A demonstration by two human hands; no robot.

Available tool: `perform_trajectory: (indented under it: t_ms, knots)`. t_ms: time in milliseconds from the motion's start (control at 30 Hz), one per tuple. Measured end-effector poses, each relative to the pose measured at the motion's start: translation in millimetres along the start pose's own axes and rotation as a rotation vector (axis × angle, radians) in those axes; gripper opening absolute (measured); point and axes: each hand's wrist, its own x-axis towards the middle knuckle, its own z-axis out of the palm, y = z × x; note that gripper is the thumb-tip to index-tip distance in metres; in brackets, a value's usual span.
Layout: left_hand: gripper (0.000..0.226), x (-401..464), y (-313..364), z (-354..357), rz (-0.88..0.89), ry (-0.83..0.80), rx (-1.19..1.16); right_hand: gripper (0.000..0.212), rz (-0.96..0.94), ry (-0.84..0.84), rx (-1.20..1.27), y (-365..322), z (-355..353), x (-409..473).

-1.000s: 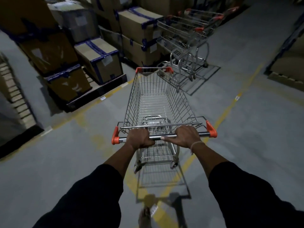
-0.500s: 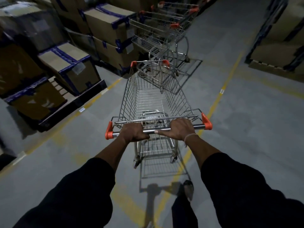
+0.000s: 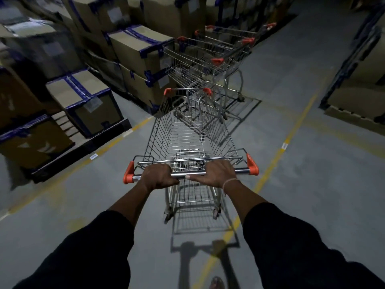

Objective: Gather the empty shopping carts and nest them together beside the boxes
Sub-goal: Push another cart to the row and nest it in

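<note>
Hands, left hand (image 3: 159, 177) and right hand (image 3: 216, 174), gripped the cart (image 3: 193, 134) handle at frame centre; its long axis pointed at the nested carts (image 3: 210, 59) above, beside the boxes (image 3: 137, 57).

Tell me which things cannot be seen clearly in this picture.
- Labels on the boxes, head view: too small and blurred to read.
- How many parked carts are nested: their wires overlap.
- Front wheels of the pushed cart: hidden by its basket.
- Fingertips of the left hand and right hand: curled behind the handle.
</note>
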Motion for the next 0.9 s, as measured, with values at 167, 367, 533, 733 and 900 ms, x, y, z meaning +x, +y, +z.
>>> perform_trajectory:
  t_ms: [167,367,533,733,900]
  knots:
    - [0.054,43.8,13.1,-9.3,-0.052,0.005,-0.023,0.099,-0.053,-0.010,-0.003,38.9,-7.6,42.5]
    - [0.055,97.8,19.0,-19.0,-0.093,0.005,-0.034,0.101,-0.105,-0.001,-0.043,76.5,-14.3,100.6]
    - [0.059,150.6,14.9,-29.9,-0.122,0.009,-0.050,0.105,-0.152,0.003,-0.067,103.6,-21.3,160.1]
    - [0.055,227.3,-4.9,-44.7,-0.171,0.013,-0.055,0.100,-0.179,-0.018,-0.056,128.9,-36.7,242.1]
    - [0.057,288.9,-22.9,-59.1,-0.198,-0.024,-0.041,0.101,-0.203,-0.056,-0.054,147.7,-51.8,310.2]
